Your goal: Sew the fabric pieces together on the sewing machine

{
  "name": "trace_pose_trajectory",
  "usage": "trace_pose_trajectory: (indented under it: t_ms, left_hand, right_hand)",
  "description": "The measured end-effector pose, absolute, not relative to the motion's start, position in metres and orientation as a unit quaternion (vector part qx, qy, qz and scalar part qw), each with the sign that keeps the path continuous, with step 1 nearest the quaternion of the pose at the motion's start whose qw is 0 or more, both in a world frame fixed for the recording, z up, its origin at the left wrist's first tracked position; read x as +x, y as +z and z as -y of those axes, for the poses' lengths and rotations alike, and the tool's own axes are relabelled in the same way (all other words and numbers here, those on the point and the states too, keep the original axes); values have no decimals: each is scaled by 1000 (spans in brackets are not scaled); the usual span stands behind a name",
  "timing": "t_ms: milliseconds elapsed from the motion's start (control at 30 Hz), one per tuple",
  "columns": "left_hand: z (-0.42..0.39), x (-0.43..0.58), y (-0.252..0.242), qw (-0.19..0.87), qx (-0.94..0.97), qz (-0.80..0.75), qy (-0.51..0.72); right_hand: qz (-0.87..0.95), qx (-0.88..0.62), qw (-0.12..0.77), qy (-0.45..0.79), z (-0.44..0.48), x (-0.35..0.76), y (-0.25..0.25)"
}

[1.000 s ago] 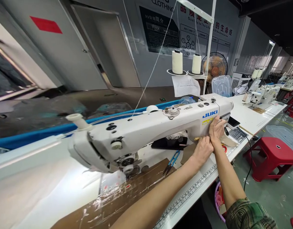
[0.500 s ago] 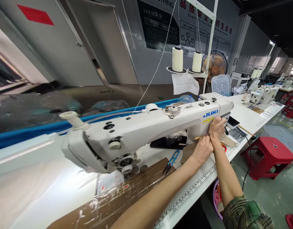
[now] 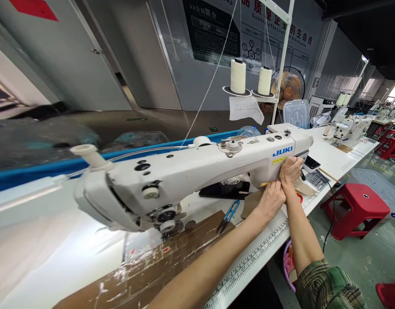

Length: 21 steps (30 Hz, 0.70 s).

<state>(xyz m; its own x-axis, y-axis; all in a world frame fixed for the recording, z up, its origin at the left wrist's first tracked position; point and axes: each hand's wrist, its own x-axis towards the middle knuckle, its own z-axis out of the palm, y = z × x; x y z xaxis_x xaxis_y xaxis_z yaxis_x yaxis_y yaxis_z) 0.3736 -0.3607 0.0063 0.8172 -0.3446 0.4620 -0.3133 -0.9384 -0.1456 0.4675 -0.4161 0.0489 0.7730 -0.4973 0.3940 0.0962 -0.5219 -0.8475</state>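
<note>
A white JUKI sewing machine (image 3: pixel 191 169) spans the table, its needle end at the left. My right hand (image 3: pixel 290 170), fingers bent, is up against the right end of the machine body, by the control panel. Just below it, my left hand (image 3: pixel 272 196) is closed, touching my right wrist. A thin yellow stick (image 3: pixel 264 184) pokes out beside its fingers; whether the fingers grip it is unclear. What my right fingers hold, if anything, is hidden. Blue thread snips (image 3: pixel 229 216) lie on the table beneath the machine arm, at the edge of a brown taped board (image 3: pixel 184 249).
Two cream thread cones (image 3: pixel 238 77) stand on a rack behind the machine. A phone (image 3: pixel 311 163) lies right of my hands. A red stool (image 3: pixel 361 208) is at the right, and a purple basket (image 3: pixel 286 268) sits under the table edge.
The view has shifted slightly, so the machine and table appear a little further left. Both hands keep the same places against the machine.
</note>
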Motion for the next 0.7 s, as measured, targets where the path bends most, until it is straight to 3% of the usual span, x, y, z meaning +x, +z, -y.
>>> trace_pose_trajectory:
  t_ms: [700]
  left_hand:
    - [363,375,4,23,-956,-177,-231]
  right_hand:
    - [-112,-805,474,-339,416,471,47]
